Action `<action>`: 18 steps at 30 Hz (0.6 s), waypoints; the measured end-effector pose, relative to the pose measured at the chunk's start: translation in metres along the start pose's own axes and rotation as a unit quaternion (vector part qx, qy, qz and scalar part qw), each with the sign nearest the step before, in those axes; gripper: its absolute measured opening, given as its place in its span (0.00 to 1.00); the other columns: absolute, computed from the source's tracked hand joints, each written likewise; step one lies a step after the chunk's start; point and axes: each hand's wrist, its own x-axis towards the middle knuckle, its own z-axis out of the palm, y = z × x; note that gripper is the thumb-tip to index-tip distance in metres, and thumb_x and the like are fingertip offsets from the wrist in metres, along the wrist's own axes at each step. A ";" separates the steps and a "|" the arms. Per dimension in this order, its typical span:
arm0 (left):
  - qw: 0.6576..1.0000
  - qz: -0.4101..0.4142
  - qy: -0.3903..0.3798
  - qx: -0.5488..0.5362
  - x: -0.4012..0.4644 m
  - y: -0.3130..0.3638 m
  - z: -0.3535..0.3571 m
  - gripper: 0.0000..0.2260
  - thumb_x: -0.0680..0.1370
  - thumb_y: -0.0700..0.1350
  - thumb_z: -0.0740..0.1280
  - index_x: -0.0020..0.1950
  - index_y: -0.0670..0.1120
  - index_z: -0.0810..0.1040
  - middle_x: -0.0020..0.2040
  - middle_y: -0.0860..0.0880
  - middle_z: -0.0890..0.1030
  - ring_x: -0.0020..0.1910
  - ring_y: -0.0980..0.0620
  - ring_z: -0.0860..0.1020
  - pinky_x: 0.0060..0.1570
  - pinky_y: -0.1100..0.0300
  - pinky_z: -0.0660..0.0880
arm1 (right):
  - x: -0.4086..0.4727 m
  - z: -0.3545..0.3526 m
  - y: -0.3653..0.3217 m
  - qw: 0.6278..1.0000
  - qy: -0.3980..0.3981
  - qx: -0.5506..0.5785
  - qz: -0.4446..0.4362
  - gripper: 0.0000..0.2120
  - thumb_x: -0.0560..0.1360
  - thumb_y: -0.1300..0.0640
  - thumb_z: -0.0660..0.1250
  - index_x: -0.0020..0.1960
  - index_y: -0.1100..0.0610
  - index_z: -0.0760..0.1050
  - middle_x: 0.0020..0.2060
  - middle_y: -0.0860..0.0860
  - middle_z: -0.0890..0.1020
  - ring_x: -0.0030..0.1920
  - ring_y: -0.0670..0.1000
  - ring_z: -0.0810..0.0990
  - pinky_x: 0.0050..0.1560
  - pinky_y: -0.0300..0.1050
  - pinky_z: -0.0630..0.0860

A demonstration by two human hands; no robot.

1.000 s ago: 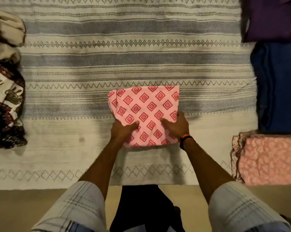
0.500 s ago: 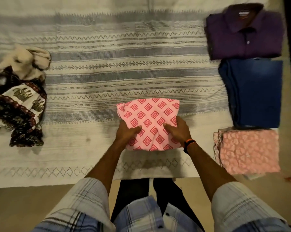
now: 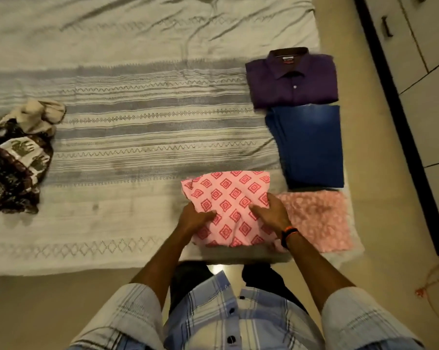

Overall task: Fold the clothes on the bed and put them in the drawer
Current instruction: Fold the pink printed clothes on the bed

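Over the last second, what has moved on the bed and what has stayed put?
Both hands, left hand and right hand, carried the folded pink diamond-print cloth rightward, next to the pink floral cloth. Grip unchanged. The purple shirt, blue jeans and unfolded pile stayed put.

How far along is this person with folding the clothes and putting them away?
Done: a purple shirt, blue jeans and a pink lacy piece lie folded along the bed's right edge. In hand: both the left hand and right hand grip the folded pink diamond-print cloth. Left: the crumpled pile on the left is unfolded, and nothing is in a drawer yet.
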 end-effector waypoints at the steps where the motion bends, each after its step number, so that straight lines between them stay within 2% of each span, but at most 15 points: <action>1: 1.000 -0.002 -0.001 0.002 -0.009 0.000 0.020 0.19 0.73 0.38 0.74 0.63 0.45 0.76 0.60 0.45 0.82 0.51 0.50 0.80 0.55 0.53 0.77 | -0.004 -0.019 0.010 1.000 -0.001 0.003 -0.001 0.14 0.75 0.60 0.72 0.59 0.55 0.76 0.52 0.50 0.83 0.49 0.51 0.82 0.47 0.43 0.78; 3: 1.000 -0.010 -0.007 0.005 -0.019 -0.002 0.046 0.19 0.73 0.38 0.74 0.62 0.46 0.77 0.60 0.45 0.82 0.52 0.48 0.80 0.58 0.51 0.77 | -0.011 -0.042 0.025 1.000 -0.003 0.001 0.005 0.12 0.75 0.60 0.71 0.57 0.53 0.75 0.52 0.50 0.83 0.50 0.52 0.82 0.48 0.44 0.78; 8: 0.999 -0.019 -0.028 0.021 -0.040 -0.002 0.114 0.21 0.71 0.38 0.76 0.63 0.45 0.77 0.60 0.45 0.82 0.57 0.45 0.80 0.61 0.46 0.76 | -0.030 -0.107 0.066 1.000 0.006 -0.012 0.015 0.15 0.74 0.59 0.72 0.59 0.51 0.75 0.54 0.51 0.83 0.52 0.54 0.82 0.57 0.54 0.79; 11: 0.998 -0.026 -0.040 0.040 -0.044 0.000 0.146 0.20 0.71 0.38 0.76 0.61 0.45 0.77 0.60 0.45 0.82 0.58 0.45 0.80 0.62 0.44 0.76 | -0.034 -0.137 0.087 0.999 0.021 -0.002 0.028 0.19 0.74 0.60 0.71 0.64 0.55 0.74 0.57 0.52 0.82 0.55 0.55 0.81 0.59 0.53 0.77; 15: 0.997 -0.029 -0.052 0.057 -0.045 0.005 0.182 0.20 0.72 0.37 0.75 0.62 0.44 0.77 0.60 0.44 0.81 0.56 0.45 0.80 0.60 0.47 0.77 | -0.032 -0.169 0.107 0.998 0.034 -0.007 0.051 0.18 0.75 0.59 0.71 0.64 0.57 0.74 0.58 0.54 0.81 0.57 0.56 0.79 0.60 0.54 0.76; 18: 0.996 -0.027 -0.056 0.070 -0.040 0.007 0.205 0.20 0.72 0.38 0.75 0.62 0.44 0.78 0.60 0.44 0.81 0.57 0.45 0.80 0.61 0.46 0.76 | -0.026 -0.189 0.118 0.997 0.037 -0.013 0.059 0.20 0.76 0.59 0.70 0.66 0.57 0.72 0.58 0.53 0.80 0.56 0.54 0.78 0.58 0.49 0.75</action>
